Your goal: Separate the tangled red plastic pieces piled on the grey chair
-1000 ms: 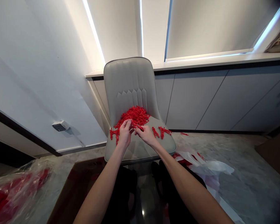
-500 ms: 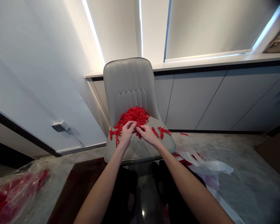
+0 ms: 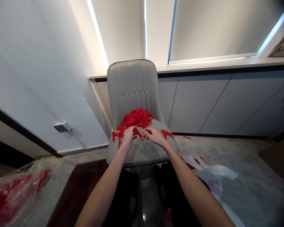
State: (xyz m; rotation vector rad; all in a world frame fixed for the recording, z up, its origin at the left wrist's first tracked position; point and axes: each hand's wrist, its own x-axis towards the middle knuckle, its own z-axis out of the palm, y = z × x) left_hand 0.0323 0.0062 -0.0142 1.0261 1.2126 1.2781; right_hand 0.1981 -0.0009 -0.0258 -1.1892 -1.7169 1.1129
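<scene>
A pile of small red twisted pieces [image 3: 137,118], thin and cord-like, lies on the seat of a grey chair [image 3: 133,154]. My left hand [image 3: 128,137] is at the near edge of the pile, fingers curled at the upper end of a longer red twisted piece [image 3: 139,133]. That piece slants down toward my right hand [image 3: 153,136]. The right fingers are slightly parted close to its lower end; I cannot tell if they touch it. More red pieces [image 3: 119,135] lie left of my left hand, and a small red cluster [image 3: 167,134] lies at the seat's right edge.
A clear plastic bag with red contents [image 3: 21,189] lies on the floor at left, beside a brown box [image 3: 71,189]. At right, a white plastic bag [image 3: 215,171] lies near the chair. Low cabinets [image 3: 203,101] and a wall socket [image 3: 62,127] stand behind.
My hands have moved apart, showing the longer red piece between them. The right hand shifted right, and the single red piece that lay beside it no longer shows. The view shifted slightly.
</scene>
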